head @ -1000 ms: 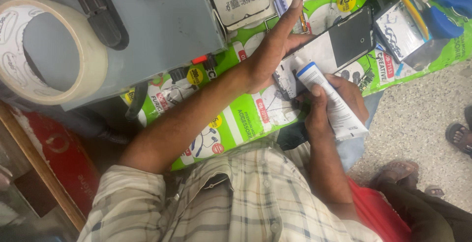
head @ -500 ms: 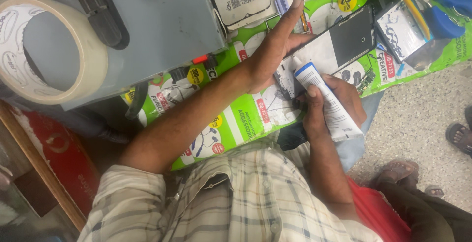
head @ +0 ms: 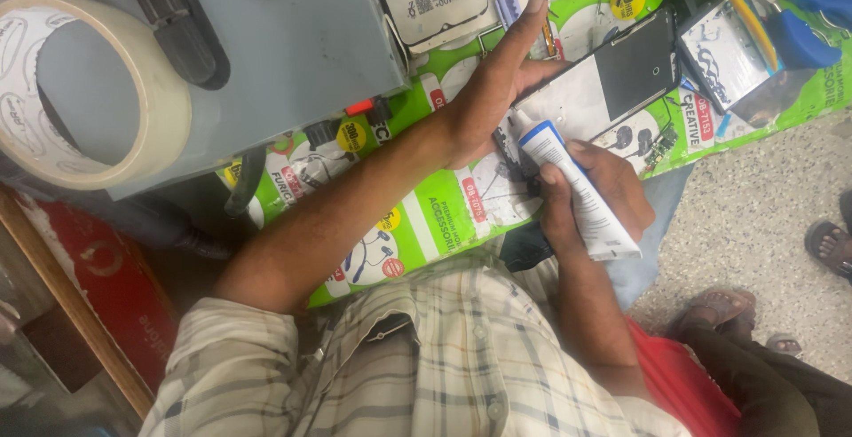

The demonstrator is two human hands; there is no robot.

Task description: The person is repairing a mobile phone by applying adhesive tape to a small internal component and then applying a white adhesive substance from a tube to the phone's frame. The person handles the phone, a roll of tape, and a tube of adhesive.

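Note:
My left hand (head: 493,100) lies flat on the near end of an opened phone (head: 612,78), a dark and white slab on a green printed sheet (head: 426,224), with one finger stretched out past it. My right hand (head: 596,190) grips a white glue tube with a blue band (head: 575,190). The tube's nozzle points at the phone's near edge, right beside my left thumb; whether it touches is hard to tell.
A big roll of pale tape (head: 89,91) and a black handle rest on a grey metal box (head: 302,47) at the left. A small shiny part (head: 729,54), blue-handled pliers (head: 803,33) and a yellow-handled tool (head: 735,0) lie right of the phone. Other people's sandalled feet (head: 830,244) stand on the speckled floor.
My right hand has shifted the tube slightly up and left, bringing its nozzle closer to the phone's edge. My left hand stays pressed on the phone.

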